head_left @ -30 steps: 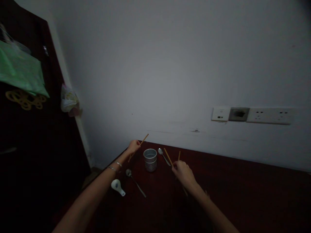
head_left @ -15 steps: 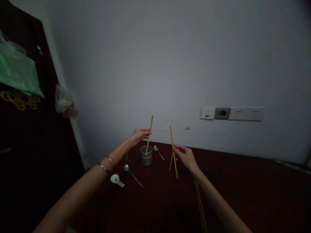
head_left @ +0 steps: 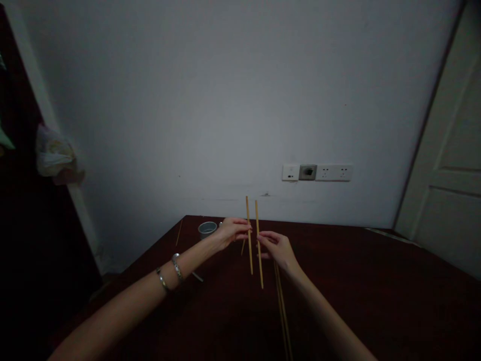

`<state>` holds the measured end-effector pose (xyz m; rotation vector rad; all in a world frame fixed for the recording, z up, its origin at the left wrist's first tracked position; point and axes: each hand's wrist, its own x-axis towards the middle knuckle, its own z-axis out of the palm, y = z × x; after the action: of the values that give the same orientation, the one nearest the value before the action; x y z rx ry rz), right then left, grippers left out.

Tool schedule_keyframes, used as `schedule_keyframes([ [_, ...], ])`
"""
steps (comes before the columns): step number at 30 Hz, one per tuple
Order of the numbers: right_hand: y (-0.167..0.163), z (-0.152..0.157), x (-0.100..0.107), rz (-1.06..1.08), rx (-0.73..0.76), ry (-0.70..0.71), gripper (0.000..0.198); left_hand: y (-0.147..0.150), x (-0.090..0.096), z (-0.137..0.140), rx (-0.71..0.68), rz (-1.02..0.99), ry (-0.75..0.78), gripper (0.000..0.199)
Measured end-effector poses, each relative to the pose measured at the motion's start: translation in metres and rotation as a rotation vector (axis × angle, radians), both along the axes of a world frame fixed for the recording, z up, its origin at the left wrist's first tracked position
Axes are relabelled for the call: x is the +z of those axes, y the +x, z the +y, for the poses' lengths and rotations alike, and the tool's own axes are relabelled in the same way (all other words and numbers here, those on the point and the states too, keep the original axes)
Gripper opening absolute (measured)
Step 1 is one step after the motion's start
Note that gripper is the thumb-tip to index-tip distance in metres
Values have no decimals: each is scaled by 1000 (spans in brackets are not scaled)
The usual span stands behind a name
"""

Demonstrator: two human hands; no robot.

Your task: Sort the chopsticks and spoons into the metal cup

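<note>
The left hand (head_left: 232,232) pinches a chopstick (head_left: 250,255) between thumb and fingers, the stick nearly upright, with its top above the grip and a longer length below. The right hand (head_left: 277,249) pinches a second stick (head_left: 260,268) in the same way, just to the right of the left hand's fingertips. The two sticks stand side by side, close but apart; whether their lower ends touch the table (head_left: 338,281) I cannot tell.

Just left of the left grip and lower, the tip of another stick (head_left: 243,246) slants down, its upper part hidden. The cup (head_left: 207,229) is left of the left hand, partly covered by that arm. Farther left, a thin stick (head_left: 179,233) lies near the table's edge. Below and left of the left grip, a pale handle end (head_left: 198,277) shows beside the forearm, which wears two bracelets (head_left: 176,267). Below the right grip, a pair of sticks (head_left: 281,306) runs toward the viewer. Above and right of both hands, sockets (head_left: 317,172) line the wall (head_left: 225,100).
</note>
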<state>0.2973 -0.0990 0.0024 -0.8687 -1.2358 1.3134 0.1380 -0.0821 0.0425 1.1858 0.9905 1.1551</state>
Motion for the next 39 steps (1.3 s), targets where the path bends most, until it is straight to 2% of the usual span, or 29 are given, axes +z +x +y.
schedule_keyframes([
  [8,22,-11,-16,-60,-86,-30,24,39,-25,-3,-15,-28,-3,17],
  [13,35,-16,-24,-65,-106,-68,21,56,-35,-4,18,-44,-64,20],
  [18,46,-18,-29,-57,-87,-87,23,66,-39,-6,-39,-72,-118,18],
  [25,59,-17,-42,-77,-45,-87,27,79,-45,-10,-39,-81,-179,14],
  [32,69,-18,-47,-197,-61,-95,24,87,-61,-5,-100,-51,-147,11],
  [35,72,-20,-48,-351,-160,5,26,91,-65,-4,-99,-44,-124,10],
  [39,72,-25,-44,-728,-368,323,20,100,-64,-3,-71,-32,-94,8],
])
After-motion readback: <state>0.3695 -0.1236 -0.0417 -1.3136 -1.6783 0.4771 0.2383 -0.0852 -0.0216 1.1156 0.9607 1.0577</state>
